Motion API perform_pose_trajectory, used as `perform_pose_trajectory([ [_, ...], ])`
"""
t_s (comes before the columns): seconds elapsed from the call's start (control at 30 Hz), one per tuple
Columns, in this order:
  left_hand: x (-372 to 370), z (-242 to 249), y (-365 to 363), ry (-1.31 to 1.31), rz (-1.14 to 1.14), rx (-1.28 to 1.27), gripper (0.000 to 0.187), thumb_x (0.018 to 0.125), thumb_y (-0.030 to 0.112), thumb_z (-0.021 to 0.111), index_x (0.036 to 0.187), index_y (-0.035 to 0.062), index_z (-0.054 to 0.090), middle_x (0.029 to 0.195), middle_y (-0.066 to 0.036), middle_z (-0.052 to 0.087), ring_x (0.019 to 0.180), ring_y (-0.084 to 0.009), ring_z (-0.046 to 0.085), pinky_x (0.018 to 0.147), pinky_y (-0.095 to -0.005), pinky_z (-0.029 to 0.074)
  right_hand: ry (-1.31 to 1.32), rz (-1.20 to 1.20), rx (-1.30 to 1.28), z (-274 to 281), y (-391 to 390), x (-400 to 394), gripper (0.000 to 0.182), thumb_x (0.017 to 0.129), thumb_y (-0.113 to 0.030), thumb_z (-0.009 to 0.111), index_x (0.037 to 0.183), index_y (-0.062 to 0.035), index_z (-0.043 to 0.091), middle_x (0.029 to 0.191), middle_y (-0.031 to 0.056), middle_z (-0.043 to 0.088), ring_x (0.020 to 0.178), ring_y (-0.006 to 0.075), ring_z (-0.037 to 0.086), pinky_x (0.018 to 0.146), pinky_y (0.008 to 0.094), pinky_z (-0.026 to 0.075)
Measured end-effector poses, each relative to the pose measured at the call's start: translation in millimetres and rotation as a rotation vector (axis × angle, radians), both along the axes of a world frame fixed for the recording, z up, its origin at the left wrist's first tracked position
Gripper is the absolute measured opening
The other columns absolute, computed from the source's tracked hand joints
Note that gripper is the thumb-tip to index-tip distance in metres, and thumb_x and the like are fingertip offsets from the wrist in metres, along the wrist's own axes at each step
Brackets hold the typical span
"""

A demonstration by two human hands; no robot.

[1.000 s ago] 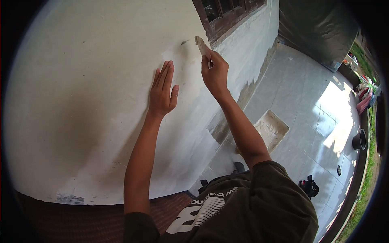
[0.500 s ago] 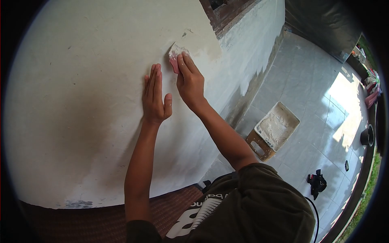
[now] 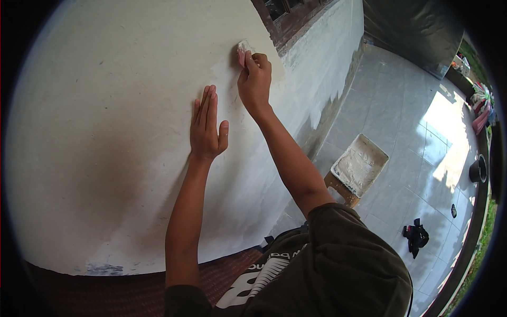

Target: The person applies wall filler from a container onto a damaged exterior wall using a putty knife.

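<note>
Your right hand (image 3: pixel 254 79) grips a putty scraper (image 3: pixel 242 52) against the half-skimmed wall (image 3: pixel 105 105); left hand (image 3: pixel 207 127) flat, open; lower patches seemingly remain bare.

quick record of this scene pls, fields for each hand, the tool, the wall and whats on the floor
left hand: flat on the wall, fingers straight, holding nothing
right hand: pressing a scraper to the wall
scraper: small, pinkish, smeared white
wall: white, patchy, whiter near the scraper
window frame: dark wood, just right of the scraper
tray: white-coated, on the tiled floor
floor: grey tiles, partly sunlit
</note>
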State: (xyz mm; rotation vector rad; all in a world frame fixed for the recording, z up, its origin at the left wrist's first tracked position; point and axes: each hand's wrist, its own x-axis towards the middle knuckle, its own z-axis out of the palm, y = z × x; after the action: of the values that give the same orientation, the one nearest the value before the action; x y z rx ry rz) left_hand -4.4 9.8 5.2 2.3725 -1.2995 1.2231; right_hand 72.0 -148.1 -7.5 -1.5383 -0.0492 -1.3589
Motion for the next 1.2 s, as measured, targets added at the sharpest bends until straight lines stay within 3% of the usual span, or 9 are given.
perform_pose_trajectory([
  [0.17,1,-1,2,-0.017,-0.023,-0.022,0.058,0.102,0.025,0.033,0.149,-0.0084,0.028,0.153,-0.025,0.036,0.144,-0.0386,0.034,0.119,-0.0502,0.019,0.017,0.034,-0.123,-5,31,-32,0.046,0.075,0.012,0.059,0.12,0.0054,0.061,0.112,0.015,0.056,0.104,0.0356,0.052,0.082,0.0407,0.052],
  [0.2,2,0,2,-0.011,-0.023,-0.028,0.058,0.102,0.025,0.034,0.149,-0.0084,0.028,0.154,-0.025,0.036,0.145,-0.0385,0.033,0.12,-0.05,0.019,-0.01,0.025,-0.1,-7,36,-41,0.041,0.078,0.011,0.062,0.118,0.0035,0.065,0.101,0.0132,0.058,0.094,0.0313,0.054,0.082,0.0376,0.049],
  [0.3,1,0,0,-0.007,-0.031,-0.036,0.059,0.102,0.025,0.034,0.149,-0.0082,0.028,0.154,-0.025,0.036,0.145,-0.0385,0.033,0.12,-0.0497,0.018,-0.028,0.093,-0.132,-26,35,-74,0.044,0.078,0.013,0.062,0.12,-0.0004,0.066,0.102,0.0126,0.058,0.09,0.0271,0.057,0.077,0.0349,0.051],
  [0.4,1,1,0,-0.016,-0.027,-0.042,0.059,0.1,0.023,0.037,0.15,-0.0063,0.029,0.154,-0.023,0.037,0.145,-0.0362,0.034,0.12,-0.049,0.019,-0.019,0.379,0.038,-42,16,-95,0.045,0.085,0.012,0.06,0.126,-0.0063,0.066,0.103,0.0114,0.059,0.08,0.0188,0.061,0.069,0.0281,0.052],
  [0.47,0,-1,-1,-0.019,-0.019,-0.047,0.059,0.098,0.022,0.039,0.15,-0.0045,0.03,0.155,-0.02,0.038,0.145,-0.0338,0.034,0.12,-0.0483,0.021,-0.031,0.333,0.039,-40,-4,-85,0.047,0.082,0.014,0.057,0.125,-0.0009,0.064,0.107,0.017,0.057,0.093,0.0283,0.064,0.071,0.0336,0.055],
  [0.7,-1,-1,-1,0.01,0.024,0.017,0.059,0.1,0.023,0.037,0.15,-0.0067,0.027,0.154,-0.024,0.036,0.145,-0.0376,0.033,0.12,-0.0517,0.018,-0.182,-0.085,-0.177,-20,-33,-1,0.046,0.082,0.014,0.06,0.125,-0.0014,0.064,0.114,0.0167,0.056,0.101,0.031,0.059,0.078,0.036,0.055],
  [0.87,0,-3,0,0.003,0.027,0.02,0.059,0.1,0.023,0.037,0.15,-0.0068,0.027,0.154,-0.024,0.037,0.144,-0.0377,0.035,0.12,-0.0514,0.018,-0.045,-0.095,-0.278,-26,-11,5,0.051,0.074,0.016,0.061,0.123,0.0017,0.063,0.115,0.019,0.054,0.107,0.0372,0.051,0.087,0.0423,0.049],
  [1.1,-1,-4,2,-0.002,0.032,0.017,0.059,0.1,0.024,0.036,0.15,-0.0071,0.028,0.154,-0.024,0.037,0.144,-0.0377,0.035,0.12,-0.051,0.018,0.247,0.093,-0.244,-45,17,-50,0.049,0.074,0.013,0.056,0.123,0.0141,0.055,0.103,0.0227,0.05,0.091,0.0373,0.047,0.076,0.0399,0.047],
  [1.2,2,-2,-1,-0.009,0.009,0.007,0.059,0.101,0.025,0.036,0.15,-0.0066,0.028,0.154,-0.023,0.037,0.145,-0.0377,0.034,0.12,-0.051,0.018,0.322,0.462,0.002,-42,10,-91,0.045,0.078,0.01,0.056,0.123,0.0105,0.059,0.088,0.016,0.051,0.079,0.0277,0.051,0.068,0.0366,0.046],
])
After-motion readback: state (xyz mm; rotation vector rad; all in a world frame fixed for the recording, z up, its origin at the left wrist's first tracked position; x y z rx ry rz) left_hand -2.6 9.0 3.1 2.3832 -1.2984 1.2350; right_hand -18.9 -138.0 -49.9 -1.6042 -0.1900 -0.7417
